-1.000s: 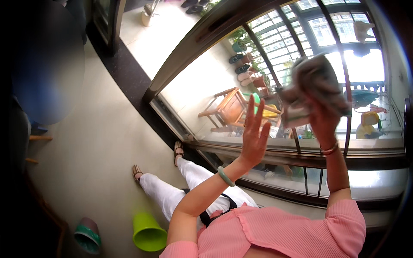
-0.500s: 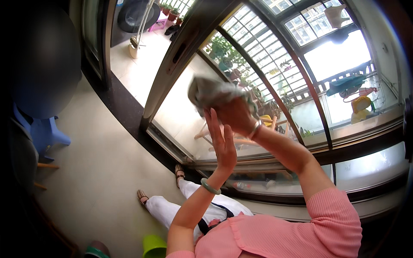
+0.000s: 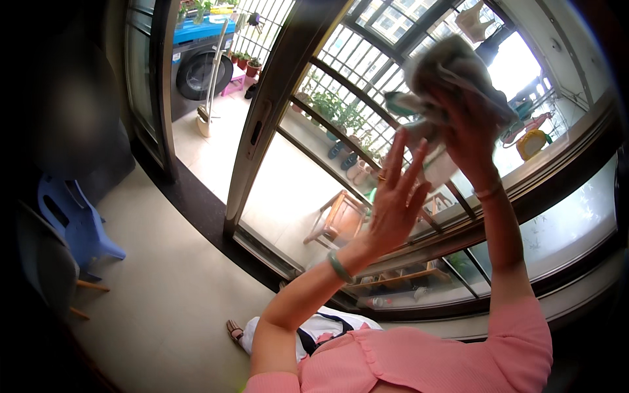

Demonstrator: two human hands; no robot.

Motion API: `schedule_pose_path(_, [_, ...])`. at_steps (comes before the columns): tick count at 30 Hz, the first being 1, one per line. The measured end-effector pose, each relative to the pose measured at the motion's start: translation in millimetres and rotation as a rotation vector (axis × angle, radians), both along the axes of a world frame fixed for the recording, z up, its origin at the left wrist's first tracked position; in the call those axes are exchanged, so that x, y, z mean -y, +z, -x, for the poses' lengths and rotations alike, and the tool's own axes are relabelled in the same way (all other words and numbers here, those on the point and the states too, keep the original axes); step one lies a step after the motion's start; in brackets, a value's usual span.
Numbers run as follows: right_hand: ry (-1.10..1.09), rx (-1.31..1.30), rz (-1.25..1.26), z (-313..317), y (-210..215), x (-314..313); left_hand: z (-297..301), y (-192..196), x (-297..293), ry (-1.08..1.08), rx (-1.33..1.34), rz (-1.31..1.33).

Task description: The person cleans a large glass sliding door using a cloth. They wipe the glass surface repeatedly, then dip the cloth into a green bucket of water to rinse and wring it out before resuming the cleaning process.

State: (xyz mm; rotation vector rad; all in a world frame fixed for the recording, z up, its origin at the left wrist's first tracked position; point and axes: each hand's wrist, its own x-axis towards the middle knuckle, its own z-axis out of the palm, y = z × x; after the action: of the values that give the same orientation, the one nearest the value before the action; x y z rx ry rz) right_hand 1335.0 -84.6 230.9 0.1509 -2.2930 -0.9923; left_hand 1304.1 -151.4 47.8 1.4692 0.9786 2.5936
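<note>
A crumpled grey-white cloth (image 3: 452, 69), blurred by motion, is in my right hand (image 3: 470, 134), raised high at the upper right. It is held up against or just in front of the glass pane (image 3: 278, 190) of a sliding door; contact cannot be made out. My right fingers are partly hidden by the cloth. Lower and to the left, my left hand (image 3: 396, 206) is raised with its fingers stretched apart, holding nothing. Its palm faces the glass, and whether it touches is unclear. A green bangle (image 3: 339, 267) circles my left wrist.
The dark door frame (image 3: 259, 131) stands beside an opening onto a balcony. Through it appear a washing machine (image 3: 196, 72), a broom and dustpan (image 3: 206, 121) and potted plants. Behind the glass are a wooden stool (image 3: 341, 213) and shoes. A blue plastic chair (image 3: 75, 219) stands left.
My right hand has moved up and to the right with the cloth. My left hand has followed up and right, its fingers now spread wider. The view has shifted a little.
</note>
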Motion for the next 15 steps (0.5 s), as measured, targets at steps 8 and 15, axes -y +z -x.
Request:
schedule_pose_path(8, [-0.411,0.219,0.169,94.4,-91.0,-21.9,22.1,-30.9,14.2,0.278,0.278,0.247])
schedule_pose_path(15, [-0.284,0.357,0.357,-42.4,-156.1,0.1,2.6,-50.4,12.0,0.197,0.207,0.314])
